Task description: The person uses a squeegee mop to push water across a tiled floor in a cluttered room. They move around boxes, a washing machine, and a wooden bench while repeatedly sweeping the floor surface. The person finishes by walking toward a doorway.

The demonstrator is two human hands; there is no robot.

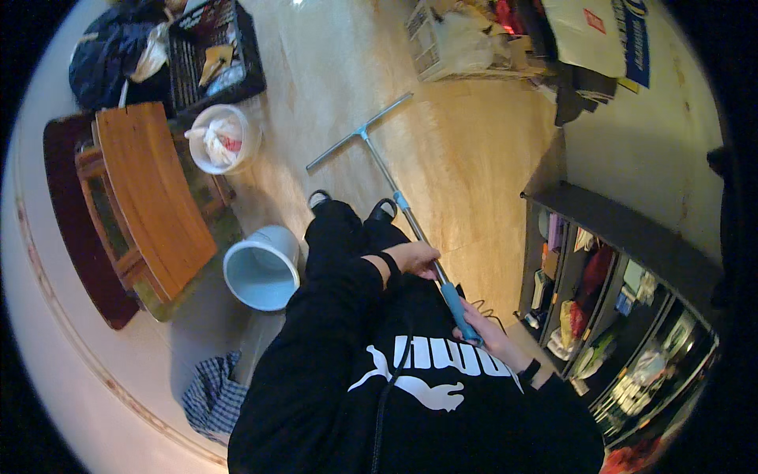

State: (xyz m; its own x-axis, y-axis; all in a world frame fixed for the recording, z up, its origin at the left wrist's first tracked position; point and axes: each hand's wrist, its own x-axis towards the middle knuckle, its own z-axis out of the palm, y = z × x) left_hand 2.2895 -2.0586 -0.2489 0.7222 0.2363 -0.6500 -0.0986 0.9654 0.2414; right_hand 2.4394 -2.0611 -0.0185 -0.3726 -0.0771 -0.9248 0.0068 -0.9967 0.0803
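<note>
A long-handled floor squeegee (384, 163) slants across the view, its wide blade lying on the floor ahead of my feet. My left hand (419, 259) is closed around the metal pole, a little above the blue grip. Lower down, my right hand (482, 329) holds the blue grip near the pole's end. Both wrists wear dark bands. My feet, in dark open footwear, stand behind the blade.
To the left are a light blue bucket (260, 275), a white bucket (200, 142) holding a plastic bag, a wooden stool (151, 195) and a black crate (256, 65). A filled crate (423, 47) stands at the upper right, above a dark shelf unit (628, 219). Checked cloth (216, 394) lies lower left.
</note>
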